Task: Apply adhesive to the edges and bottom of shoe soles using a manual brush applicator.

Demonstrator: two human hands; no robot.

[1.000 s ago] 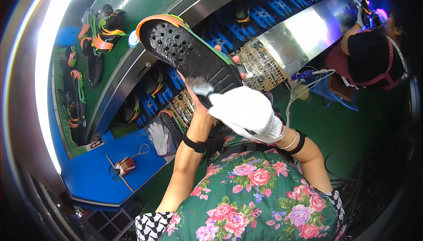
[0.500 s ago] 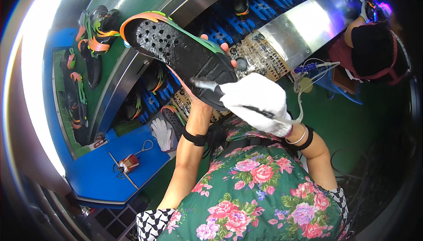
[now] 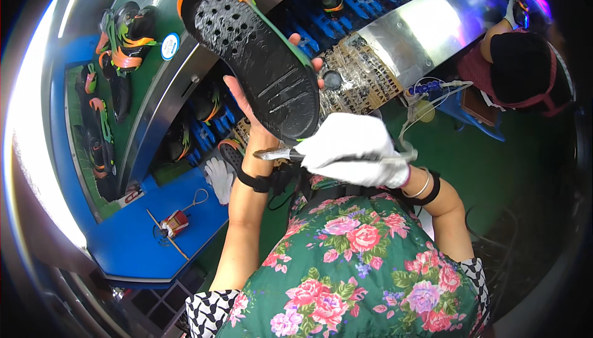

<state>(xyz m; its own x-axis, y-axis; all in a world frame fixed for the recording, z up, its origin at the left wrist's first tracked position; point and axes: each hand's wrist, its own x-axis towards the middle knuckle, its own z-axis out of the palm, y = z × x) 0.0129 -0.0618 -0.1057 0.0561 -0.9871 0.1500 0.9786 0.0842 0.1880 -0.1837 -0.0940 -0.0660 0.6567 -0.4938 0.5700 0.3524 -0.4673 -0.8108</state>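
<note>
My left hand (image 3: pixel 252 114) holds a shoe sole (image 3: pixel 267 69) from beneath, thumb along its left edge and fingertips over its right edge. The sole is black inside, with an orange and green rim, round holes at the far end and grooves at the near end. Its inner surface looks wet and glossy. In a white knitted glove, my right hand (image 3: pixel 353 151) is closed round a brush (image 3: pixel 277 153) with a thin tube behind it. The brush tip points left, below the sole's near end and in front of my left wrist, apart from the sole.
A conveyor with blue racks (image 3: pixel 364 8) runs behind the sole, beside a cardboard-covered ledge (image 3: pixel 364 72). More soles (image 3: pixel 126 41) lie on a green surface at left. A blue table (image 3: pixel 142 245) bears a red container; a white glove (image 3: pixel 219 179) lies nearby. Another person (image 3: pixel 525 69) sits at right.
The brush has come off the sole's inner surface and moved down and slightly left, past its near end. My left hand has raised the sole slightly and turned it more upright.
</note>
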